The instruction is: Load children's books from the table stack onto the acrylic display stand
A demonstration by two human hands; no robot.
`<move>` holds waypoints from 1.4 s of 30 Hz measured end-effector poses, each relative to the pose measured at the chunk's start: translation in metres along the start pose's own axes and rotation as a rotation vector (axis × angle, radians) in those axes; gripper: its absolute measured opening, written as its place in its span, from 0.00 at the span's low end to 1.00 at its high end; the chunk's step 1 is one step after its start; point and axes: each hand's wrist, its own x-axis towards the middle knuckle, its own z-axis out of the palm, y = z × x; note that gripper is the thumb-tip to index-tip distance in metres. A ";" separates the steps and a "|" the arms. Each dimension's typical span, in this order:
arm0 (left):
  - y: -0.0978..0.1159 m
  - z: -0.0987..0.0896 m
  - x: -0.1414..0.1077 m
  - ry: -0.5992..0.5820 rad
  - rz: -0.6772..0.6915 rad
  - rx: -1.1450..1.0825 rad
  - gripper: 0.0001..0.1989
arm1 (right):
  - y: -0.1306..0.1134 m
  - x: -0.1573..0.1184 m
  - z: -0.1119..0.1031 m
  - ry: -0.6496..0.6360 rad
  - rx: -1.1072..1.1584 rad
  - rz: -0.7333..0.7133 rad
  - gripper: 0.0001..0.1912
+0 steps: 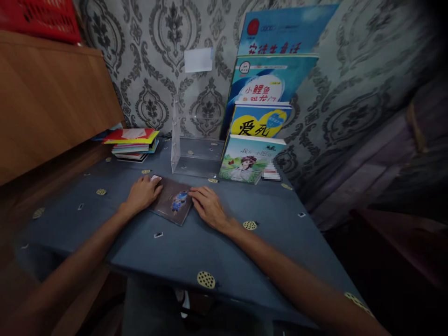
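Note:
A thin brown book (168, 203) with a small blue picture lies flat on the blue tablecloth. My left hand (143, 191) is at its left edge, fingers on the corner beside a small white patch. At the right edge my right hand (208, 205) touches the book with its fingertips. Both hands have their fingers loosely bent. Behind the book stands a clear plastic rack (196, 161), its left part without books. Several books stand in tiers at its right, with a green-covered one (241, 161) in front and a yellow-and-blue one (257, 121) behind it.
A stack of books (135, 147) lies at the back left of the table (245, 261). A wooden cabinet (52, 102) with a red basket (45, 18) on it is at the far left. Patterned wallpaper rises behind, and a curtain hangs at the right.

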 end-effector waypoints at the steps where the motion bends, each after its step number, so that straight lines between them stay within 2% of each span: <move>1: 0.006 -0.003 -0.003 -0.001 0.010 -0.001 0.24 | 0.000 -0.001 -0.001 0.002 -0.002 0.008 0.13; 5: 0.028 -0.013 -0.014 -0.011 0.042 -0.006 0.23 | 0.002 -0.006 -0.010 0.009 -0.009 0.036 0.12; 9: 0.047 -0.016 -0.022 -0.005 0.107 -0.041 0.21 | 0.004 -0.013 -0.024 -0.036 -0.059 0.066 0.12; 15: 0.078 -0.015 -0.029 -0.033 0.242 -0.156 0.20 | -0.018 -0.020 -0.038 -0.193 -0.134 0.059 0.12; 18: 0.095 -0.015 -0.031 -0.035 0.344 -0.208 0.19 | -0.031 -0.024 -0.041 -0.290 -0.133 0.094 0.16; 21: 0.108 -0.016 -0.032 -0.031 0.386 -0.189 0.17 | -0.034 -0.031 -0.044 -0.330 -0.116 0.143 0.21; 24: 0.115 -0.018 -0.029 -0.027 0.424 -0.121 0.15 | -0.030 -0.038 -0.048 -0.339 -0.098 0.169 0.23; 27: 0.118 -0.019 -0.025 0.035 0.466 -0.101 0.12 | -0.026 -0.043 -0.053 -0.339 -0.099 0.163 0.24; 33: 0.128 -0.015 -0.023 0.090 0.512 -0.081 0.10 | -0.019 -0.048 -0.059 -0.341 -0.111 0.132 0.21; 37: 0.139 -0.013 -0.023 0.118 0.544 -0.059 0.11 | -0.009 -0.055 -0.067 -0.340 -0.091 0.108 0.21; 42: 0.150 -0.012 -0.026 0.130 0.551 -0.064 0.16 | 0.011 -0.066 -0.080 -0.390 -0.111 0.140 0.26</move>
